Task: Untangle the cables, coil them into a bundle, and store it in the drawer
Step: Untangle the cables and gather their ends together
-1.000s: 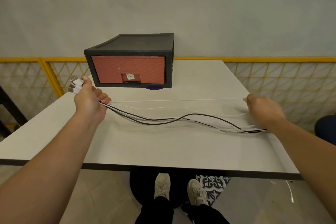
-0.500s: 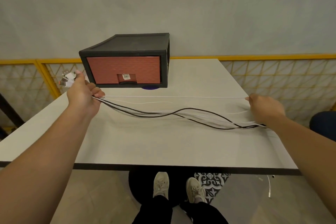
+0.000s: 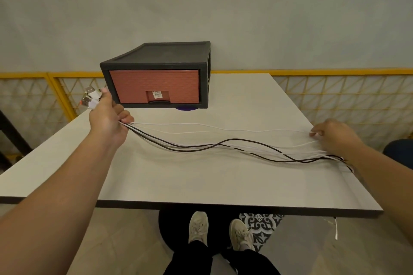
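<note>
My left hand grips the cables behind their plugs, my right hand pinches a white one; I judge them light, limp and best held there.

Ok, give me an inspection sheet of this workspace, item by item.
Surface: white rectangular table with a dark edge.
Job's things: white and black cables; black plastic drawer unit, reddish-brown drawer closed.
Clutter: purple object partly under the unit.
Grips: left hand holds the cables near their plug ends; right hand pinches a white one.
Cables: crossing, uncoiled, running off the table's right edge.
Surroundings: yellow mesh railing, grey wall.
</note>
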Motion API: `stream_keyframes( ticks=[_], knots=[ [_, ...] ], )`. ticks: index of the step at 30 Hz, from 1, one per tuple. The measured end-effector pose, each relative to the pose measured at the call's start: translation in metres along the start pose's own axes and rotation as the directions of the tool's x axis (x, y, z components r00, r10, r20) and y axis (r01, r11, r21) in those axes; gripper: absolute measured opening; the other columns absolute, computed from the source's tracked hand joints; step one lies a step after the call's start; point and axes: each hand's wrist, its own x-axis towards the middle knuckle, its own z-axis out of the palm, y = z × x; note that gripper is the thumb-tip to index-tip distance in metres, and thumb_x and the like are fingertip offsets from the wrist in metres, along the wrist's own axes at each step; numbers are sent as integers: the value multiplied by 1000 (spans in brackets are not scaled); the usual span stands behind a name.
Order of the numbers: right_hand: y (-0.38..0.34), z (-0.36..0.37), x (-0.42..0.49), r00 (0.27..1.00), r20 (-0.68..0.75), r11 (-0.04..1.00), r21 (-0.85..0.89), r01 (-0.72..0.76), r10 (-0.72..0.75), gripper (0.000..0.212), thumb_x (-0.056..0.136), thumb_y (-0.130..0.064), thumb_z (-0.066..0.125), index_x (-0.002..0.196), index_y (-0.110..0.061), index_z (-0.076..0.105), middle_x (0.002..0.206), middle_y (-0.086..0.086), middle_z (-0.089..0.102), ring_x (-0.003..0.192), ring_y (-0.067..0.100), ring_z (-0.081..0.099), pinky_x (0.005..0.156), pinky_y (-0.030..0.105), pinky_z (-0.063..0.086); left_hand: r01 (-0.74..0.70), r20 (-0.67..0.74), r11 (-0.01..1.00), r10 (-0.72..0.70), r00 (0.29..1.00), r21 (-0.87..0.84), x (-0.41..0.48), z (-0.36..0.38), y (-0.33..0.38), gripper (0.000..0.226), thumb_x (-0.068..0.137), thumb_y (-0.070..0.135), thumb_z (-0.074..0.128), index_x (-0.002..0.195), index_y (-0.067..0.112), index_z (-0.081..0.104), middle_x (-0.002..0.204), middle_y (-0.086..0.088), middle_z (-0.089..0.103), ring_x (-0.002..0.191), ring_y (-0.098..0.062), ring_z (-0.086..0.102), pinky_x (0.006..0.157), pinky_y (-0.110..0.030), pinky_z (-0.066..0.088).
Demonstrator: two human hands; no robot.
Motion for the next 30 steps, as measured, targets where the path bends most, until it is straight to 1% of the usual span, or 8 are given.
stream_keyframes(
  ticks=[3,6,10,15,18,20,24,30],
  knots=[
    [5,-1,-3,1000,-25,1000,6,3,-3,25,90,-7,55,97,-21,75,103,3,71,95,25,60,74,30,45,-1,-5,1000,1,1000,0,1,1,0,45,98,49,50,64,22,40,49,7,20,44,-8,16,42,-20,20],
    [6,-2,-7,997,-77,998,-65,7,-12,22,90,-14,58,93,-29,75,100,-5,72,101,27,56,83,36,48,13,-11,1000,-13,1000,-2,4,-2,-1,48,98,49,51,62,22,35,50,7,19,45,-8,16,41,-20,20],
    [6,-3,-7,995,-98,999,-47,13,-17,22,88,-9,60,94,-23,76,100,3,73,103,30,54,81,35,48,12,-21,1000,-12,1000,7,4,-5,-4,49,98,48,51,62,22,32,49,7,18,44,-8,16,41,-20,19],
    [5,-2,-8,997,-74,994,-105,-3,-5,21,88,-9,59,94,-22,75,101,8,71,100,27,57,79,34,50,12,-14,1000,-12,1000,6,4,-6,-3,49,99,48,50,62,22,30,48,7,18,44,-8,15,41,-20,19],
    [-1,-4,-10,997,-82,983,-183,-9,-6,27,85,-2,57,97,-19,74,105,7,68,97,28,59,69,27,39,9,-19,1000,-9,1000,7,2,-6,-2,50,100,46,50,62,22,29,48,7,18,43,-9,16,41,-20,20],
    [-5,-5,-11,996,-83,977,-213,-30,12,28,84,-1,55,97,-19,73,107,6,67,96,28,60,67,26,37,11,-22,1000,-11,1000,6,1,-6,-1,50,100,46,50,62,22,29,48,7,18,43,-9,16,41,-20,19],
    [-6,-6,-10,994,-89,980,-186,-73,57,27,84,-2,54,94,-19,72,106,7,66,95,29,60,68,28,39,11,-16,1000,-11,1000,-6,0,-5,1,49,100,47,49,62,22,30,47,7,19,42,-8,16,39,-20,20],
    [-6,-10,-11,994,-97,986,-160,-56,41,23,83,-4,55,90,-19,72,102,7,67,92,29,60,68,29,42,8,-6,1000,-8,1000,-9,1,-6,0,51,99,48,50,61,22,28,48,7,18,43,-8,16,40,-20,19]
  ],
)
